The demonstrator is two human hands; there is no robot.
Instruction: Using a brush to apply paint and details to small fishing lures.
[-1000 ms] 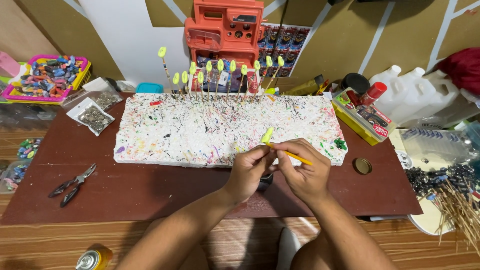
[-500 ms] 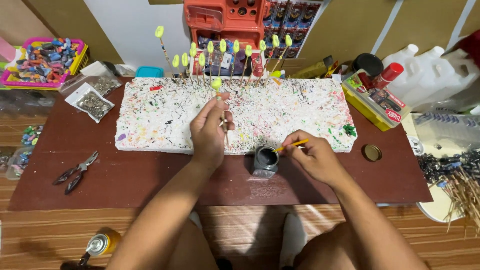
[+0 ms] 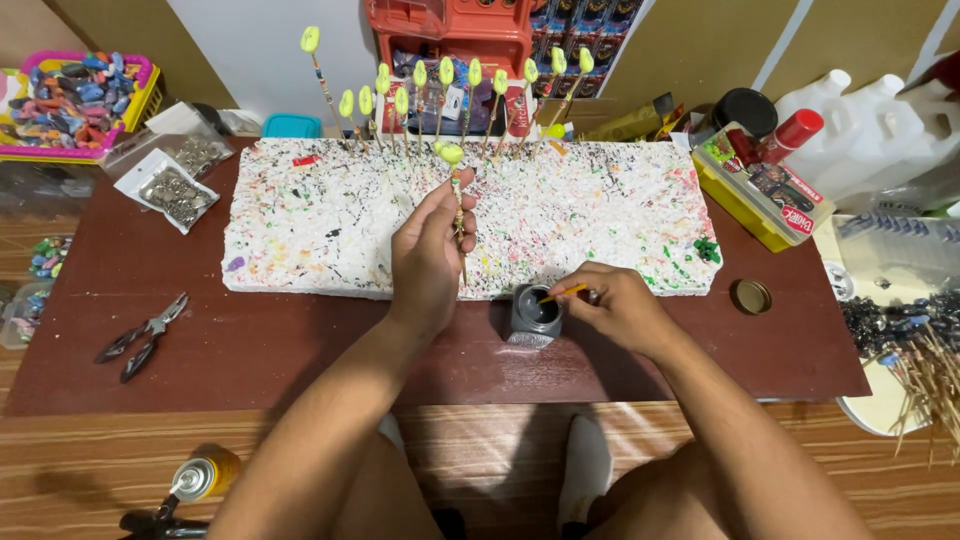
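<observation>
A: Split apart now! A second ago both hands were bunched together low over the foam, brush on the little yellow-green piece. Now the left hand (image 3: 428,250) has carried the skewer (image 3: 459,215) up and away, and the right hand (image 3: 618,308) has dropped to the paint jar (image 3: 533,313).

B: And since half a second ago?

A: Small shifts. The skewer's yellow-green piece (image 3: 451,153) sits a touch further right and nearer the row of painted sticks (image 3: 460,85) at the far edge of the foam board (image 3: 330,215). The brush (image 3: 562,293) tip has gone from the jar's rim to inside its mouth.

B: So what does that tell you?

A: My reading: that stroke is done and the brush is taking on more paint, while the piece is held clear of it.

B: Grip on the left?

A: Thumb and fingers pinched round the skewer's middle, stick nearly upright, its lower tip hanging just above the foam, not stuck in as far as I can see. Wrist cocked back, forearm running up from the lower left.

B: The right?

A: Closed on the yellow brush handle like a pencil, knuckles up, hand low at the foam's near edge, just beside the jar on the brown surface (image 3: 250,350). Pliers (image 3: 140,338) lie untouched, well off to the left.
</observation>
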